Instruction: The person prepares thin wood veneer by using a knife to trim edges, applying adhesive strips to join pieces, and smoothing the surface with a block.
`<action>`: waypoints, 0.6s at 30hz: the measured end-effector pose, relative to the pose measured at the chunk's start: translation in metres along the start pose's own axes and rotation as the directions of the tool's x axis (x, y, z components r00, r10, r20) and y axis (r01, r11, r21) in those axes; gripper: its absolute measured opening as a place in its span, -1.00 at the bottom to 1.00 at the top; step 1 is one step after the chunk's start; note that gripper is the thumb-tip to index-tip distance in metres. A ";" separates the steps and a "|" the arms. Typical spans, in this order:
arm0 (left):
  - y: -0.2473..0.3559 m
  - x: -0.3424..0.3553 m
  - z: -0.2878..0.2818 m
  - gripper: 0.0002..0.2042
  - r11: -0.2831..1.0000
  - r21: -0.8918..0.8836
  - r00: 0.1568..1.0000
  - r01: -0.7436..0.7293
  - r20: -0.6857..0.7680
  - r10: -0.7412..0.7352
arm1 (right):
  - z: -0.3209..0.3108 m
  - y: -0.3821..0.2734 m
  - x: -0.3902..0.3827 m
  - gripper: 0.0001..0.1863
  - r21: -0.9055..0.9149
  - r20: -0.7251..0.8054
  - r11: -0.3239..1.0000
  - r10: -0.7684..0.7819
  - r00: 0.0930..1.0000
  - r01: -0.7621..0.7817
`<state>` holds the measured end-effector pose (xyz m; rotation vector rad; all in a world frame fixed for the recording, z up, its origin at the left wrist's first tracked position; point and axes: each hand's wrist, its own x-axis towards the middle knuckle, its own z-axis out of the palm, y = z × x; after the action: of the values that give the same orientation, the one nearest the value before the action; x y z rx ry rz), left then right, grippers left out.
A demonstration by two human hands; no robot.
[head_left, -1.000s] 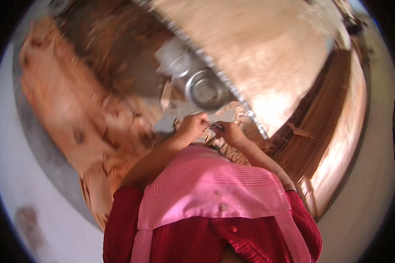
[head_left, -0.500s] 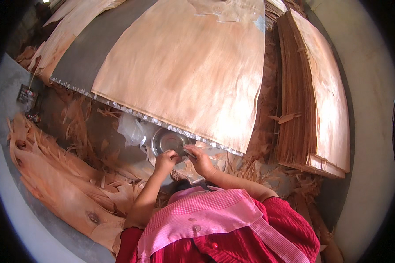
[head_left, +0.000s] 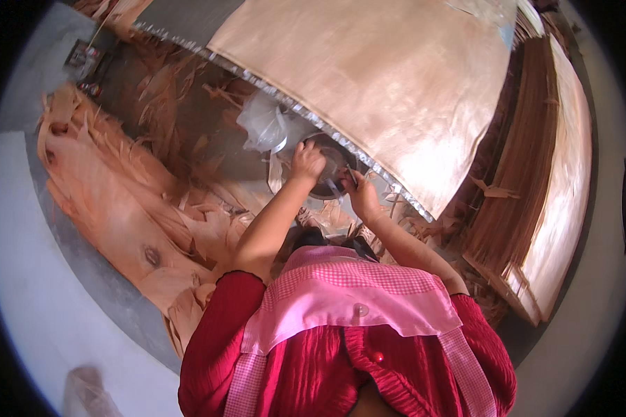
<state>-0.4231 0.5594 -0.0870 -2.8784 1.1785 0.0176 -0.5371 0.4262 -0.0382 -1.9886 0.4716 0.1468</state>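
Observation:
A round metal bowl [head_left: 325,186] sits low by the front edge of the veneer-covered table, partly hidden by my hands. My left hand [head_left: 307,162] is over the bowl's left side with its fingers curled together; anything inside them is hidden. On the bowl's right, my right hand [head_left: 362,197] is closed around a small, thin dark object [head_left: 352,178], whose kind is too small to tell. A large pale brown veneer sheet [head_left: 368,83] lies over the table just beyond both hands. Left of the bowl rests a translucent white plastic bag [head_left: 263,121].
A tall stack of veneer sheets [head_left: 515,181] stands at the right. Large curled veneer pieces [head_left: 118,194] lie at the left, and torn scraps [head_left: 163,104] cover the floor under the table. A small dark box-like device [head_left: 83,61] is at the far left.
The view has shifted, so the table and bowl appear farther up and right. My hands, close together at the bowl's near rim before, are now apart, the left over the bowl.

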 end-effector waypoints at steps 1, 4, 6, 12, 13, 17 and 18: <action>-0.004 -0.004 0.007 -0.86 0.999 -0.041 0.986 0.014 -0.163 -0.021 | 0.004 -0.003 0.003 -0.73 -0.018 0.030 1.000 0.010 0.999 -0.009; -0.005 -0.011 -0.014 -0.87 0.974 -0.204 0.975 0.099 -0.176 -0.136 | 0.007 -0.033 0.007 -0.76 -0.313 -0.040 0.947 -0.088 0.995 0.071; 0.000 -0.018 -0.036 -0.88 0.943 -0.299 0.934 0.146 -0.273 -0.231 | 0.019 -0.008 0.026 -0.74 0.048 0.057 0.988 0.143 0.988 -0.146; 0.009 -0.038 -0.081 -0.94 0.879 -0.457 0.847 0.140 -0.405 -0.345 | 0.027 -0.031 0.032 -0.80 0.335 0.163 0.928 0.115 0.980 -0.165; 0.009 -0.038 -0.085 -0.94 0.890 -0.432 0.835 0.143 -0.430 -0.343 | 0.028 -0.036 0.030 -0.82 0.328 0.137 0.928 0.139 0.981 -0.177; 0.002 -0.044 -0.094 -0.92 0.861 -0.494 0.834 0.124 -0.418 -0.359 | 0.013 -0.055 0.024 -0.88 0.302 0.174 0.940 0.110 0.979 -0.159; -0.001 -0.049 -0.092 -0.91 0.850 -0.496 0.830 0.179 -0.388 -0.401 | 0.009 -0.047 0.024 -0.88 0.245 0.205 0.960 0.084 0.975 -0.135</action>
<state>-0.4578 0.5912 0.0060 -3.5911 0.8182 -0.5425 -0.4964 0.4458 -0.0104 -1.6742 0.4515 0.3285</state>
